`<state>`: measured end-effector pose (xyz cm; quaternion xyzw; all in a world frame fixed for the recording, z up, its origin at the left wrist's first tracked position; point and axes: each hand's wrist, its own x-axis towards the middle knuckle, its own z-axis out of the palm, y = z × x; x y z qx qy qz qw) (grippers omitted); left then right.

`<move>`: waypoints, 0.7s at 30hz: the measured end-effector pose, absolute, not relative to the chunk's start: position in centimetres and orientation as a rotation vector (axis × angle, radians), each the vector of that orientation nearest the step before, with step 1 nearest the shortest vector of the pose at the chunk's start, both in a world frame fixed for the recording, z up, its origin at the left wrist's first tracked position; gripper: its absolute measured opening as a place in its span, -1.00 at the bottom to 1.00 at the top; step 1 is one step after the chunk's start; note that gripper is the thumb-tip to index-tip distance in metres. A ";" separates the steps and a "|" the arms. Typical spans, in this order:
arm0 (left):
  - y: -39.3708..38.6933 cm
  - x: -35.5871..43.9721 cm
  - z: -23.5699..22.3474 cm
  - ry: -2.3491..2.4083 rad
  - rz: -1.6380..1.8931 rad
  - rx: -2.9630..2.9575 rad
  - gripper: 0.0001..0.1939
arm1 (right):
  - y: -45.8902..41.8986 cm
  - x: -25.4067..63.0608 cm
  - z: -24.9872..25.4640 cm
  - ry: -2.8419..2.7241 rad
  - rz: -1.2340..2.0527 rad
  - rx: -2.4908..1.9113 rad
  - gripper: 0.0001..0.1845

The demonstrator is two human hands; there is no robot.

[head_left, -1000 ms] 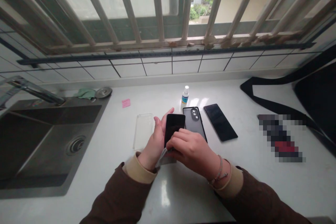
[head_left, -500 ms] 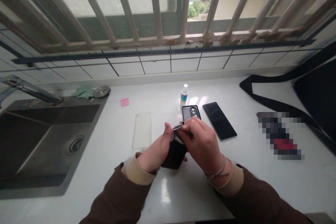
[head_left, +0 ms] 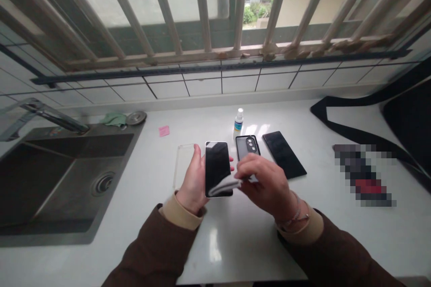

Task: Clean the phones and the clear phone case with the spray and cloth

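— Cloth went from the phone's far end to its near end in the last half second. Left to right, what's there?
— Clear case on the counter, then left hand wrapped round the phone, screen up.
— And the other hand?
— Hands are apart. Right hand pinches the cloth, partly hiding the black case. Other phone lies further right.

Dark case: lower part behind right hand | clear case: partly behind left hand | cloth: blurred | sink: cropped at left edge
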<state>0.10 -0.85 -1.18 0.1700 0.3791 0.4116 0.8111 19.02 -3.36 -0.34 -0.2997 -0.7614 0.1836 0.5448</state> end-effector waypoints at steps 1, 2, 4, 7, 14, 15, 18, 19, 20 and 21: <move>-0.7 0.0 -1.2 0.826 0.888 0.347 -0.13 | -3.6 18.6 -0.3 -1.845 0.519 -0.650 -0.92; -0.5 -0.1 -1.3 0.836 0.887 0.337 -0.10 | -3.8 18.3 -0.5 -1.885 0.568 -0.627 -0.92; -0.4 0.0 -1.5 0.830 0.893 0.329 -0.10 | -3.8 17.7 -1.0 -1.989 0.572 -0.661 -0.93; -0.4 0.5 -1.7 0.766 0.946 0.341 -0.18 | -3.3 17.3 -2.0 -2.176 0.480 -0.775 -0.78; -0.5 1.1 -2.0 0.730 1.036 0.358 -0.30 | -3.2 16.9 -2.3 -2.217 0.437 -0.939 -0.76; -0.5 1.1 -2.1 0.751 1.060 0.369 -0.32 | -3.3 16.9 -2.2 -2.206 0.450 -0.947 -0.76; -0.5 1.2 -2.2 0.827 1.122 0.409 -0.39 | -3.6 16.7 -2.0 -2.163 0.498 -0.951 -0.78; -0.5 1.3 -2.2 0.842 1.131 0.421 -0.40 | -3.6 16.6 -2.0 -2.152 0.502 -0.948 -0.78; -0.5 1.3 -2.2 0.847 1.130 0.425 -0.39 | -3.7 16.6 -2.1 -2.150 0.494 -0.940 -0.77; -0.5 1.3 -2.3 0.847 1.116 0.420 -0.36 | -3.7 16.5 -2.1 -2.158 0.472 -0.925 -0.75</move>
